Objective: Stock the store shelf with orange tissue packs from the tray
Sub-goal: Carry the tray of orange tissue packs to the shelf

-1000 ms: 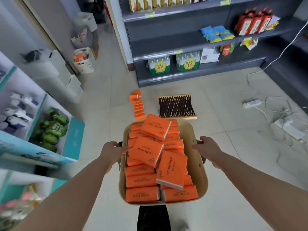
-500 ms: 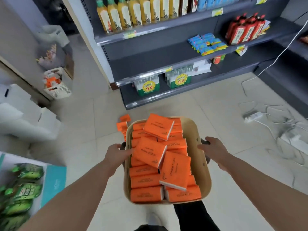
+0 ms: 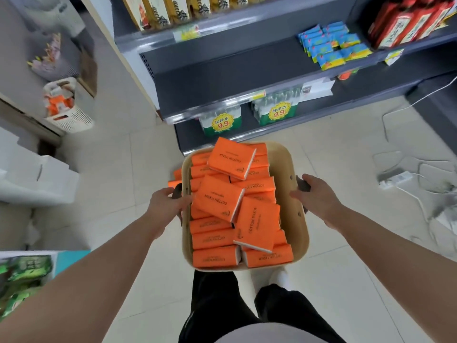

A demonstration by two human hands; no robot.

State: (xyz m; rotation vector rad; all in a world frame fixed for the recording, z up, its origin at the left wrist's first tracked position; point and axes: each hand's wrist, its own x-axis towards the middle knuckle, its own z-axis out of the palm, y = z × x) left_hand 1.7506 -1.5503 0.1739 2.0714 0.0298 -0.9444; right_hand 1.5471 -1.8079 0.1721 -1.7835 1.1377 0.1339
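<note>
Left hand (image 3: 166, 206), right hand (image 3: 319, 201): both curled round dark side handles (image 3: 303, 185) of tan tray (image 3: 294, 167). Carries heaped orange tissue packs (image 3: 218, 199) above tiled floor (image 3: 346, 268), on near side of grey shelf (image 3: 222, 78).

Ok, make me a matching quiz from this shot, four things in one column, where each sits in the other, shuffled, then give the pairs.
Things: 1 orange tissue packs; 2 blue packets; 3 bottled water packs; 4 power strip.
Places: A bottom shelf; B floor at the right; C tray gripped by the left hand and right hand; D middle shelf.
Pairs: 1-C, 2-D, 3-A, 4-B.
</note>
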